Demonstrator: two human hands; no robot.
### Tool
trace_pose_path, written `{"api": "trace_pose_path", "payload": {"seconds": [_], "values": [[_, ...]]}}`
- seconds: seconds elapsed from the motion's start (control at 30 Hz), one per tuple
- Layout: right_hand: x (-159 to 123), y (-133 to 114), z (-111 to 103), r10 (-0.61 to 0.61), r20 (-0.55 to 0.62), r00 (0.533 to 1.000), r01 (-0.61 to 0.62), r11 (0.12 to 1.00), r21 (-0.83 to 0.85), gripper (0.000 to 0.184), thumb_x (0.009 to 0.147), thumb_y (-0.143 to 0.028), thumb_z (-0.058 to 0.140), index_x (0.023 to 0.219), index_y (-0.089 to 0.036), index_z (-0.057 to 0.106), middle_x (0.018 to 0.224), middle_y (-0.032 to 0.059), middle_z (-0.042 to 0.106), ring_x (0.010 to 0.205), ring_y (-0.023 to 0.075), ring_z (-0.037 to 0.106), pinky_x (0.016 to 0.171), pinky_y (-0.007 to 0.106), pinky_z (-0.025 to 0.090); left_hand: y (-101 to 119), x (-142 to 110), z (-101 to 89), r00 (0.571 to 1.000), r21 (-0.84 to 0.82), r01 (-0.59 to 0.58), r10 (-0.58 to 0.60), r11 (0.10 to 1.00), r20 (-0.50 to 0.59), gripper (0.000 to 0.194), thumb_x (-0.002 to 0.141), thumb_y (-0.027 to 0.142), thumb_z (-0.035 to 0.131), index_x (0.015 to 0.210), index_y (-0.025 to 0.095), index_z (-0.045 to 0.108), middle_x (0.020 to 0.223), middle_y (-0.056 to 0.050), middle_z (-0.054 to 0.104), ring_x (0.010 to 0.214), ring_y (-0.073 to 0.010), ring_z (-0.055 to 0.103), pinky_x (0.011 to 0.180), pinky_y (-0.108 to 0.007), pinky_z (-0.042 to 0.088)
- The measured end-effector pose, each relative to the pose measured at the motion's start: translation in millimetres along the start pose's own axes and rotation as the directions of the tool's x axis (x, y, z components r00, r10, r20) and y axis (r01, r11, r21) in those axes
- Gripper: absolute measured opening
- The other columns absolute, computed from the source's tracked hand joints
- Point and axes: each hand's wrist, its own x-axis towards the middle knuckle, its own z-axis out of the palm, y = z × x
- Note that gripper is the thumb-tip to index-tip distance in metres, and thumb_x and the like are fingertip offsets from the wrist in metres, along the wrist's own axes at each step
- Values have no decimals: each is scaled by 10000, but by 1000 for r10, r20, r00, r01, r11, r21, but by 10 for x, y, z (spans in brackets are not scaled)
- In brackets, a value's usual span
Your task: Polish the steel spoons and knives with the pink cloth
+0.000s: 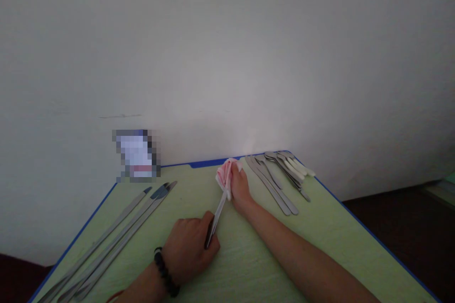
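Observation:
My left hand (192, 245), with a black bead bracelet (164, 272) at the wrist, is closed on the near end of a flat metal piece of cutlery (219, 210). It slants up and away to a pink and white cloth (224, 175), which hides its far end, so its kind does not show. My right hand (240, 188) is closed on that cloth around the cutlery. Right of it lie two table knives (275, 190), a fork (270, 173) and several spoons (284, 168). On the left side rest several long table knives (121, 239), side by side.
A pale green table (252, 265) with a blue edge stands against a grey wall (227, 57). At its back left is a blurred, pixelated upright object (137, 154). Several white-handled pieces (296, 166) lie near the back right corner. Dark floor (398, 227) shows beyond the right edge.

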Motion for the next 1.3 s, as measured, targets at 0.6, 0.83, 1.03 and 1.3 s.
{"api": "trace_pose_path", "payload": {"seconds": [0.6,0.83,1.03,1.3], "values": [[194,-109,-67,300,-55,952,-223,808,545,240,699,-343,548,569,-218,390,386,-89,452,307,69,409,329,192,358,28,41,-22,998,39,22,-24,999,57,295,947,252,213,1017,169,488,775,-67,694,678,-212,660,613,-299,449],[305,-128,-143,301,-72,951,-211,802,559,236,707,-362,540,580,-215,405,377,-89,453,299,74,415,330,192,365,-1,13,1,997,41,-73,72,996,29,312,939,255,215,951,157,511,735,-66,688,653,-216,651,605,-304,441],[293,-170,-159,292,-54,955,-215,804,554,272,730,-405,516,570,-214,406,379,-85,450,295,69,408,314,190,344,6,-27,-6,994,72,-111,111,991,1,395,932,297,222,810,165,573,701,-80,672,648,-213,637,629,-313,432],[244,-150,-107,161,-111,981,-106,914,391,275,724,-374,548,565,-212,393,371,-96,417,278,67,374,270,179,294,-29,-57,20,992,37,-93,96,995,-85,470,940,312,203,731,179,603,643,-77,665,597,-206,628,586,-308,406]]}}
